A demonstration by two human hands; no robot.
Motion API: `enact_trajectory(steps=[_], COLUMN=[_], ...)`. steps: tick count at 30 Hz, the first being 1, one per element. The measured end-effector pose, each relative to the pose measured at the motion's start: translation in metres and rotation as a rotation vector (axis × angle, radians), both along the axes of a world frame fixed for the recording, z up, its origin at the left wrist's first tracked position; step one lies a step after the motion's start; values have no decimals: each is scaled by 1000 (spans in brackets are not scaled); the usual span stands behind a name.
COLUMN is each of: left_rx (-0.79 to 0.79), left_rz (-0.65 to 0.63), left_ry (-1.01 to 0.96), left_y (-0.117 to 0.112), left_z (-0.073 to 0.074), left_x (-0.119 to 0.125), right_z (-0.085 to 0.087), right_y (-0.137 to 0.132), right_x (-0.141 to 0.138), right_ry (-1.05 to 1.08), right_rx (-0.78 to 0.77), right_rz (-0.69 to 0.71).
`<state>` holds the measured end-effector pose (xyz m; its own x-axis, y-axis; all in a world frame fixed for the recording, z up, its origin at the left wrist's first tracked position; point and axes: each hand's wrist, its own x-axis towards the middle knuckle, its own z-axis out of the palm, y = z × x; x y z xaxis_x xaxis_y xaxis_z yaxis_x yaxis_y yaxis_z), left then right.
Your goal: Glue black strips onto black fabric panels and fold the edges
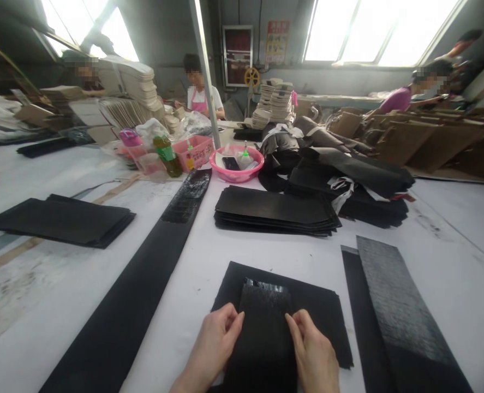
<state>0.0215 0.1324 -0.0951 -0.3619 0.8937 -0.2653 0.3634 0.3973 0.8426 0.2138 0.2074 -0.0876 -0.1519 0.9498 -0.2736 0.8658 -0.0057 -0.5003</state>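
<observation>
My left hand pinches the left edge of a black strip between thumb and fingers. On its right edge, my right hand grips the same strip in a like pinch. The strip's far end looks shiny and wet, perhaps with glue. Beneath it lies a wider black sheet, flat on the white table. The strip's near end runs out of the bottom of the view. To the right, a long black strip with a glossy, streaked surface overlaps another black strip.
A long black band stretches along the left. Black sheets are stacked ahead and at far left. Behind them stand a pink basin, a green-labelled bottle and a pink basket. Several people work farther back.
</observation>
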Motion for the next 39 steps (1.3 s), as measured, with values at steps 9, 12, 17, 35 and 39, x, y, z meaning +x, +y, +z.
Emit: enact_trajectory(steps=[9, 12, 17, 35, 39], left_rx=[-11, -7, -5, -24, -59], left_rz=[4, 8, 28, 59, 56], left_ry=[-31, -48, -20, 6, 4], left_y=[-4, -5, -2, 3, 3], left_z=[2, 3, 2, 0, 1], left_x=[1, 1, 0, 0, 1], right_z=[-1, 0, 2, 5, 6], right_y=[0, -1, 0, 0, -1], right_x=[2, 2, -1, -9, -10], right_ry=[65, 41, -21, -186, -213], right_rx=[-18, -41, -62, 74, 86], right_rz=[12, 5, -9, 67, 69])
